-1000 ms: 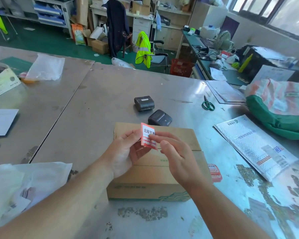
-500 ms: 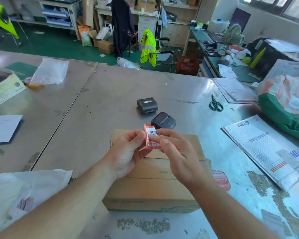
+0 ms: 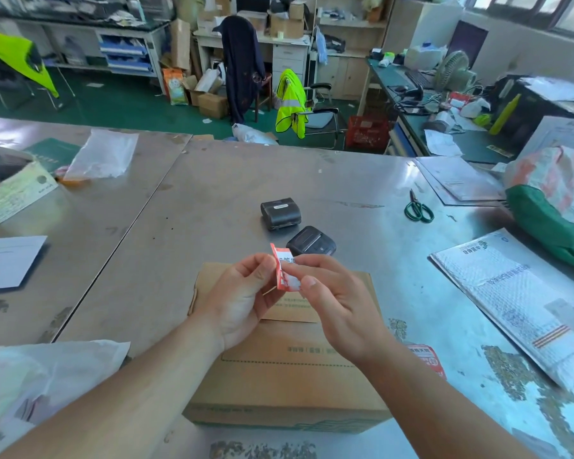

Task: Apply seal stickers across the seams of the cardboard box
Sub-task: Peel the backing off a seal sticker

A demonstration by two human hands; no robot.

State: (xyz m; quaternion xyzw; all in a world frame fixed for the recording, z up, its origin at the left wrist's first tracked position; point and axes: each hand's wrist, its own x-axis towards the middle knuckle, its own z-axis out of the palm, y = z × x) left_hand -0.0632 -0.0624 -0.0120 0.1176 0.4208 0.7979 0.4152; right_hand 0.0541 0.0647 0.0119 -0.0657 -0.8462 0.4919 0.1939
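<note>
Head view: sticker (image 3: pixel 283 276) text partly hidden

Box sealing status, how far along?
Done: no sticker shows on the box's visible top. In hand: left hand and right hand pinch one sticker above it. Left: every seam; a second sticker lies on the table beside the box.

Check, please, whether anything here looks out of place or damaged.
The seal sticker pinched by the left hand and right hand is curled, not flat. Another red sticker lies on the table right of the cardboard box, not on a seam.
</note>
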